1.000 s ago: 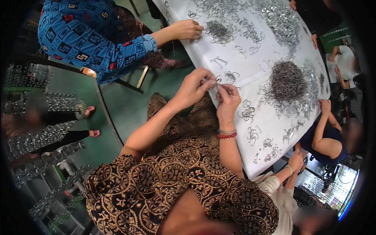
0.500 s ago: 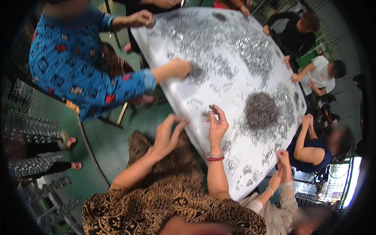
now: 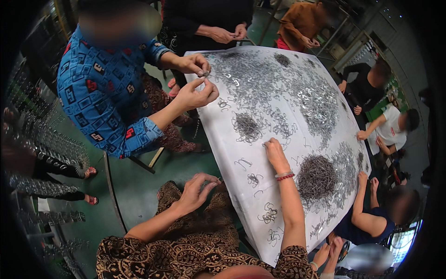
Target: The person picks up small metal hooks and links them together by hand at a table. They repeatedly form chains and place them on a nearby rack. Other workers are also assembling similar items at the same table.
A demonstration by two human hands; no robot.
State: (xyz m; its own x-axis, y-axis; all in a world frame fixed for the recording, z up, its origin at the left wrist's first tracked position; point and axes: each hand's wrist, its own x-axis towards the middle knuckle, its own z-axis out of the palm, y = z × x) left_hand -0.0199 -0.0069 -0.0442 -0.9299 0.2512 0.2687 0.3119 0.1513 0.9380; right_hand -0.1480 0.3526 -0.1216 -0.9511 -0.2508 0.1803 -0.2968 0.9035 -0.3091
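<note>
My left hand (image 3: 197,191) is raised off the table's near left edge, thumb and forefinger brought together in a pinch. A small thing seems to show at their tips, too small to make out. Reaching over the white table, my right hand (image 3: 277,156) has its bent fingers down at the surface; what they grip, if anything, is hidden. Loose bent wire hooks (image 3: 283,124) lie just beyond it, and a small cluster of hooks (image 3: 253,180) lies to its left. To its right is a big dark heap of wire pieces (image 3: 317,176).
The white-covered table (image 3: 232,200) carries a wide spread of shiny hooks (image 3: 318,109) and a smaller dark heap (image 3: 247,127). At the left, a co-worker in a blue patterned shirt (image 3: 100,97) works a wire piece with both hands. Several other people sit around the table.
My right hand has gone from above the near edge out onto the table, its fingers now down at the surface. The view has shifted. The blue-shirted co-worker's hands have come together.
</note>
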